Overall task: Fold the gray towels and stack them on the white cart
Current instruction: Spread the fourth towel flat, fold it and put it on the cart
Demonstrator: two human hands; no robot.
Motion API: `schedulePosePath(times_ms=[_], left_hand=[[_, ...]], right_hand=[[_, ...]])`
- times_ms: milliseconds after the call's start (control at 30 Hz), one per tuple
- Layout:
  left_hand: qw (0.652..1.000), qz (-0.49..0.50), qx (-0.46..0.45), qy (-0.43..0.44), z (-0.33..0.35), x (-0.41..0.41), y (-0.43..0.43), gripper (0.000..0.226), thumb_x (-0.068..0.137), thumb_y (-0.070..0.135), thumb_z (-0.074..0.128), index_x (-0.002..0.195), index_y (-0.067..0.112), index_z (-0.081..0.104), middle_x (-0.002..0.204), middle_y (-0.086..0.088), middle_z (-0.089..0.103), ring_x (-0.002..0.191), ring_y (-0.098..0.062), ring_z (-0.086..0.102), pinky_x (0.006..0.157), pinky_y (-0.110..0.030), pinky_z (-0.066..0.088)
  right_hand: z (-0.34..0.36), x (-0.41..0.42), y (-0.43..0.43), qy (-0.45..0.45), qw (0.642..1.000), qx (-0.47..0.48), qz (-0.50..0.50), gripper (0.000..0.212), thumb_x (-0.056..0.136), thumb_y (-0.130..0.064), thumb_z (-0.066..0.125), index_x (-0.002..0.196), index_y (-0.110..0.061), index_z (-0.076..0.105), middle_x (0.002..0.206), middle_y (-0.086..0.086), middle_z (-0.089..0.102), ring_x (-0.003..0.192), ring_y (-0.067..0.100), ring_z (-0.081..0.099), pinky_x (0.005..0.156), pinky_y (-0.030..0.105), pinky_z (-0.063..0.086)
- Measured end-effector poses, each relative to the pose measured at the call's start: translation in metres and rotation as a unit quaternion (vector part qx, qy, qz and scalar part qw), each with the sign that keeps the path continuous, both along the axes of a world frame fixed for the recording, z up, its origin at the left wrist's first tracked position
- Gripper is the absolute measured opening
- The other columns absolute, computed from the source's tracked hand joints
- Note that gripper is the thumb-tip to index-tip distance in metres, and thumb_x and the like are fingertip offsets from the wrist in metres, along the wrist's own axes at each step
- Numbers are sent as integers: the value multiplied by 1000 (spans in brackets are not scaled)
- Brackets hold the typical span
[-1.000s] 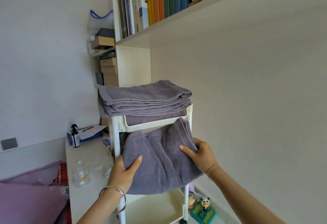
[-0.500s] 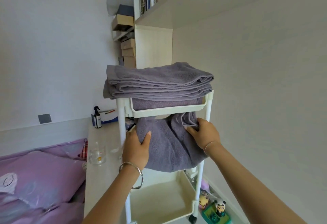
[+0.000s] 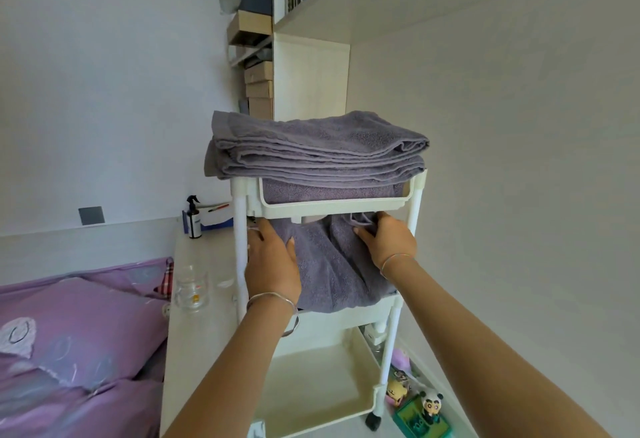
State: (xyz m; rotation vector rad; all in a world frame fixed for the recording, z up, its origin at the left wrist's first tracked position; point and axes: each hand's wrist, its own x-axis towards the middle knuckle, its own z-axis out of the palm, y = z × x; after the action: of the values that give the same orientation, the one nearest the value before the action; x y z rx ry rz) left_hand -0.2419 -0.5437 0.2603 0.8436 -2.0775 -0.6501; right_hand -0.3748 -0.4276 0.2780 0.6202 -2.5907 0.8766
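Note:
A white three-tier cart (image 3: 332,207) stands in front of me. Folded gray towels (image 3: 311,150) lie stacked on its top tray. Another gray towel (image 3: 332,268) is partly pushed into the middle tier, its lower edge hanging over the tray's front rim. My left hand (image 3: 272,264) holds the towel's left side, thumb on the cloth. My right hand (image 3: 386,240) grips the bunched upper right part just under the top tray. The far end of the towel is hidden inside the tier.
The bottom tray (image 3: 311,392) of the cart holds nothing. A white side table (image 3: 194,295) with a glass jar (image 3: 191,290) and a spray bottle (image 3: 194,217) stands at the left, beside a purple bed (image 3: 76,340). Toys (image 3: 429,406) sit on the floor at the right. A bookshelf (image 3: 311,67) rises behind.
Both hands have carried the towel forward from in front of the cart into the middle tier. The towel is now bunched under the top tray. My view has moved closer and lower.

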Motion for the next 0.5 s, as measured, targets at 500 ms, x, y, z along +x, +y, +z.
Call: schedulePosePath(times_ms=[500], left_hand=[[979,44,-192,-53,-30,-12,-4,67,72,-8,64,133,8,43,131,-22,48,114,-38,51,96,-45,45]], right_hand=[[-19,-2,-11,128,987,93,14,41,95,-31,50,127,-6,44,124,13,53,114,32,49,94,38,38]])
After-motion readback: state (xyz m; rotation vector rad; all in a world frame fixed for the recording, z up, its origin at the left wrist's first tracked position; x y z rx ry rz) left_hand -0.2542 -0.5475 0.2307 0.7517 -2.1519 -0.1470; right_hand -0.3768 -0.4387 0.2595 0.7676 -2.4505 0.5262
